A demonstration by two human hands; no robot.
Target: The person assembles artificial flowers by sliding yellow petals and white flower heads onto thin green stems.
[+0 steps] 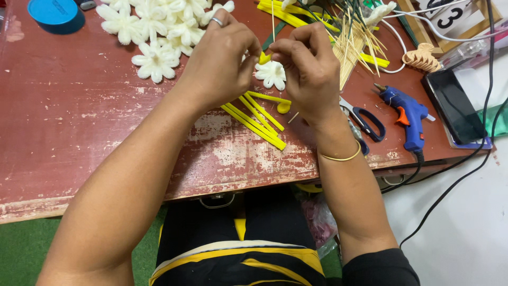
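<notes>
Both hands meet over the worn red table (79, 116). My left hand (219, 58), with a ring on one finger, and my right hand (309, 66), with a gold bangle at the wrist, pinch a small yellow piece (264, 57) on a thin wooden stick (273, 24) between their fingertips. Just below the fingers lies a white fabric flower (271, 74). Yellow strips (254, 119) lie on the table under the hands.
A heap of white flowers (153, 32) sits at the back left, beside a blue round lid (55, 13). Wooden sticks (352, 39), scissors (365, 122), a blue glue gun (407, 114), a dark phone (455, 106) and cables lie to the right.
</notes>
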